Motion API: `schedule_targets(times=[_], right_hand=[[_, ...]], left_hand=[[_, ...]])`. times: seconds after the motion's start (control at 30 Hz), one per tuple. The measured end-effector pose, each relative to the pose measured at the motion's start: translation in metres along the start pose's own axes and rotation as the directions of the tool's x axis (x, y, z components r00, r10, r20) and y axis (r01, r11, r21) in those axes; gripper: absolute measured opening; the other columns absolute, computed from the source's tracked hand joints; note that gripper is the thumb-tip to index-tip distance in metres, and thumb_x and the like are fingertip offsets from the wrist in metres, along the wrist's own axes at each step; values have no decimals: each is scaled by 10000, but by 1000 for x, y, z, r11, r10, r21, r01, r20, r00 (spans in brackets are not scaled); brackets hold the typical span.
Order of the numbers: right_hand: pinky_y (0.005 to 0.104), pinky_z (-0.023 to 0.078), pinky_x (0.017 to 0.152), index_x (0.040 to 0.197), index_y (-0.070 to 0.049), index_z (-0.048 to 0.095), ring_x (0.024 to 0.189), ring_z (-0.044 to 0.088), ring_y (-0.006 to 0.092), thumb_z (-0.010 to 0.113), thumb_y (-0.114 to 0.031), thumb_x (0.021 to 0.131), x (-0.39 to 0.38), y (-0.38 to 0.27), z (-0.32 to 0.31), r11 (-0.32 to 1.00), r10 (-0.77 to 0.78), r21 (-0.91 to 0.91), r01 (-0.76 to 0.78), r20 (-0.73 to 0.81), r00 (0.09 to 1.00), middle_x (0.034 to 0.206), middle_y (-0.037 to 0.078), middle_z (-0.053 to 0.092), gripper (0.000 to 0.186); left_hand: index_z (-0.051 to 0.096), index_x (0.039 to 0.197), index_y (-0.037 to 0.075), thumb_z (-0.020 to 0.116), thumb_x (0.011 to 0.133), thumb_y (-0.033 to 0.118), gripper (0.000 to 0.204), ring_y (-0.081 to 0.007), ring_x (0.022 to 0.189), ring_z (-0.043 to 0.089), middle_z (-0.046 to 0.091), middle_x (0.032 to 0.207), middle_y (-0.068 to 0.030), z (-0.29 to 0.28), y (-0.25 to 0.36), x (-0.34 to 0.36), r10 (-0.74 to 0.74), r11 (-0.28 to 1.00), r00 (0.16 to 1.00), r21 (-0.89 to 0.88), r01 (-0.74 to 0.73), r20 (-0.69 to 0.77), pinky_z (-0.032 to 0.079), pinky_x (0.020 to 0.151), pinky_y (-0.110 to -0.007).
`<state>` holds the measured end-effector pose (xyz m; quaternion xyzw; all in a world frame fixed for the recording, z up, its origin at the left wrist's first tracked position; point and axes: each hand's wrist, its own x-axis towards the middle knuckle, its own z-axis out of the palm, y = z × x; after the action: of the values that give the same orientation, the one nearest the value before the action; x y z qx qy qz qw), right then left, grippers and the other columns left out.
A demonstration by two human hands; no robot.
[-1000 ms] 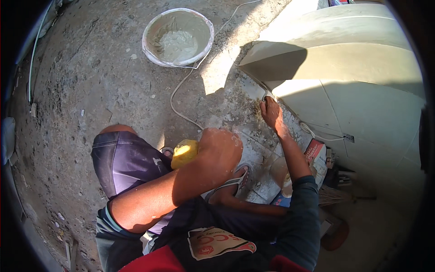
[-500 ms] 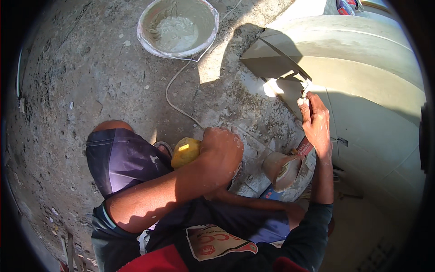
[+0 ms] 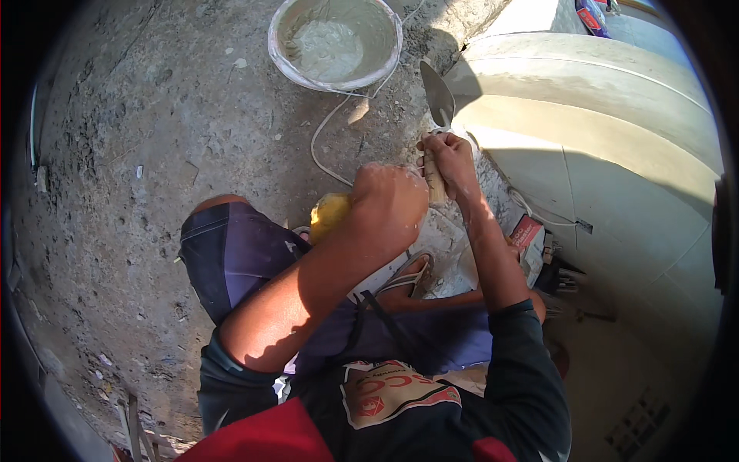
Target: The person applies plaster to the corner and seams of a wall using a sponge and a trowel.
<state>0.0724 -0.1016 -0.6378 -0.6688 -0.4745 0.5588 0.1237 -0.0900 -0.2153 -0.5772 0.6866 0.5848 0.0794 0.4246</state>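
Observation:
My right hand [image 3: 453,163] is closed around the wooden handle of a trowel [image 3: 438,88]. Its pointed metal blade tilts up and away from me, over the ground beside the plastered wall [image 3: 531,165]. Close by on its left, my left hand [image 3: 391,196] is curled closed, knuckles up. A rounded yellow object [image 3: 329,215] shows at the edge of that hand and appears held in it; forearm and hand cover most of it. Far ahead stands a bucket [image 3: 327,54] of wet grey mix, its rim smeared with plaster.
A pale cord [image 3: 317,146] runs from near the bucket toward my left hand. Against the wall lie a red-and-white packet [image 3: 526,233] and dark tools [image 3: 566,281]. My sandaled foot [image 3: 412,277] rests on the splattered ground. Rough concrete [image 3: 131,154] spreads leftward.
My right hand has brought the trowel leftward off the wall's edge, and its blade now points away from me. My left hand and the yellow object have moved forward, and the view has shifted slightly.

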Motion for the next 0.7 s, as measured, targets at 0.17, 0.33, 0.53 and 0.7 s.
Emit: schedule_targets(times=[0.17,0.33,0.53,0.7], right_hand=[[334,471,410,793,34,561,457,591,185,648,-166,855,16,33,73,983,-131,73,169,-374,918,610,122,599,226],[340,480,481,741,38,602,520,593,167,672,-184,825,51,43,119,947,-35,249,201,-544,838,635,92,598,248],[335,475,469,717,16,579,489,598,173,675,-179,829,60,40,117,911,61,372,179,-550,833,614,87,590,245],[336,472,451,720,16,575,477,596,174,681,-167,837,83,70,110,955,2,227,191,-649,760,608,85,586,242]], left_hand=[[669,1066,55,583,824,143,271,-332,954,685,701,986,-169,-41,-26,7,-34,999,973,33,42,-226,522,796,-475],[491,1348,63,573,808,136,551,-394,1071,607,625,1180,-213,-54,-35,9,-133,990,951,14,142,-279,480,922,-462],[426,1461,141,646,827,166,671,-384,1206,547,570,1326,-202,-55,-33,16,-216,976,960,-1,219,-179,434,1006,-445],[425,1462,141,648,826,164,674,-384,1204,549,573,1322,-203,-47,-26,24,-172,981,970,59,185,-171,434,1004,-445]])
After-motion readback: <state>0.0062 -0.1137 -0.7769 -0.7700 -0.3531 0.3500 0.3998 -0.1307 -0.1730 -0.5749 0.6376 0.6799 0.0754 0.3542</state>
